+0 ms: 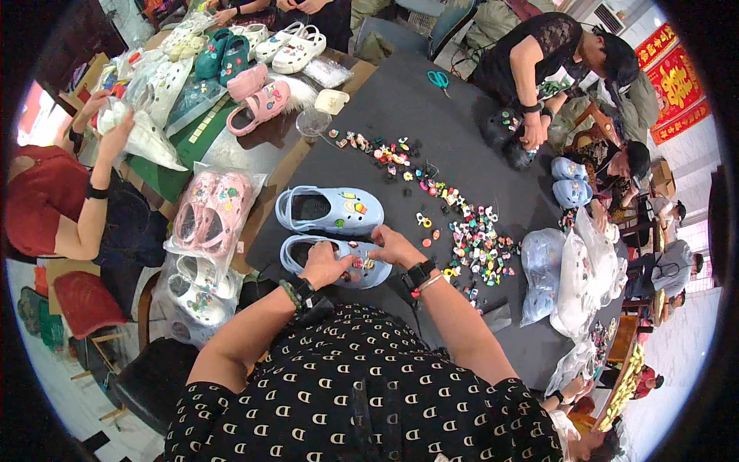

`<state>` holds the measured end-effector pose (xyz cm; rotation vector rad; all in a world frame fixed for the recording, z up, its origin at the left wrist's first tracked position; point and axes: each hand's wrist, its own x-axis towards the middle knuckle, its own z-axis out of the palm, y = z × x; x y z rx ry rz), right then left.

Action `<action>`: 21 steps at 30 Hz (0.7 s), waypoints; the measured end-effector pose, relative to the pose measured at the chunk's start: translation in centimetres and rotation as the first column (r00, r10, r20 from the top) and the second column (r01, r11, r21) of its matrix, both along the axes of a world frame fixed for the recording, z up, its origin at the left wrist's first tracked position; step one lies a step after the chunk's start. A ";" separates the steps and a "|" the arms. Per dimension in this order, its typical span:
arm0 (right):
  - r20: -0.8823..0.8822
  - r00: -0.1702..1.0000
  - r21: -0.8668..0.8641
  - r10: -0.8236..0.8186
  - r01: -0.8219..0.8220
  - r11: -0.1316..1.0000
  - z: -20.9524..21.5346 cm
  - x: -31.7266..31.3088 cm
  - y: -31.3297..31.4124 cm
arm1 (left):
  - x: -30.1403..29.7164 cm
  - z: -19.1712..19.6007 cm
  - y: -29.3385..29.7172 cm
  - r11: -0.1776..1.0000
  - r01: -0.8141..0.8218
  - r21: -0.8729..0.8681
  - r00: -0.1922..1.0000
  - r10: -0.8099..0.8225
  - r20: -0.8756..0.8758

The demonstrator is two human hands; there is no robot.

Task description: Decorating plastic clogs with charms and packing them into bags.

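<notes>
Packages: clear plastic bag with a pink clog pair [213, 212], left edge of the dark worktop [431, 123]; below it a clear bag with a white clog pair [196, 296]. Right edge of the worktop: clear bag with pale blue clogs [541, 266] and crumpled clear bags [589, 269] just beside it. Far left corner: loose clogs, pink [260, 104], green [223, 55], white [291, 45].

Signs: two red hangings with gold figures [676, 81], upper right, on the wall.

Item in hand: near pale blue clog [339, 258], lying flat on the worktop just in front of the person, long axis running left to right, heel strap to the left, toe to the right. A second pale blue clog [329, 209] lies parallel just beyond it, same heading, small charms already on its upper.

Left hand [323, 266]: rests on top of the near clog at mid-length, fingers curled down and pressing on the upper.

Right hand [394, 246]: at the toe end of the same clog, fingers pinched together against the upper; whether a charm sits between them cannot be told.

Loose stock: band of small coloured charms [462, 231] strewn across the worktop, running from the centre toward the right hand
</notes>
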<state>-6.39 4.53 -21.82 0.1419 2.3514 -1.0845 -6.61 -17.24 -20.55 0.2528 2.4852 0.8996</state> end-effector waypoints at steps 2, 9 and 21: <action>-0.036 0.999 -0.022 -0.027 0.026 0.999 -0.4 0.6 -0.1 | 0.0 0.0 -0.2 1.000 -0.001 0.011 1.000 0.000 0.014; -0.212 0.964 -0.106 -0.162 0.142 0.984 -0.3 4.3 -0.6 | -0.6 0.1 -1.0 0.998 0.043 0.056 0.999 -0.042 -0.012; -0.237 0.941 -0.220 -0.243 0.192 0.956 0.1 8.6 1.8 | -4.5 6.0 -3.7 0.978 0.209 0.018 0.915 -0.189 -0.356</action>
